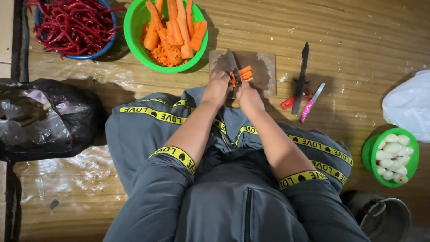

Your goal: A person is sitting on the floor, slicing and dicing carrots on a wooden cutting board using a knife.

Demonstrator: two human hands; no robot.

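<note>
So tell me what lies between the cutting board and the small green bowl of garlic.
In the head view, between the cutting board and the garlic bowl lie a long dark knife, a pink-handled knife and a red-handled tool on the wooden floor.

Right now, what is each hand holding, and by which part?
The right hand holds a knife by its handle, blade over the cutting board. The left hand presses the carrot pieces at their near end.
</note>
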